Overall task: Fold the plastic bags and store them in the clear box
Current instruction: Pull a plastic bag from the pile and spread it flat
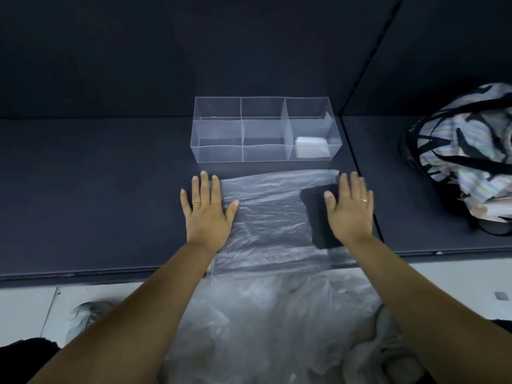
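Step in hand: flattening. The plastic bag [271, 217] lies spread on the bench [97, 189], just before the clear box [219, 155]. The left grip [207, 209] and right grip [350, 212] press it, fingers straight — grasping nothing. Next move, as judged: pinch one edge and fold across.

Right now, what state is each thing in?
Box: open-topped, folded bag in right end compartment.
Flat bag: spread out, not yet folded.
Left hand: open, pressing flat bag.
Right hand: open, flat at its right edge.
Pile: crumpled, unfolded.
Tote: bulging.
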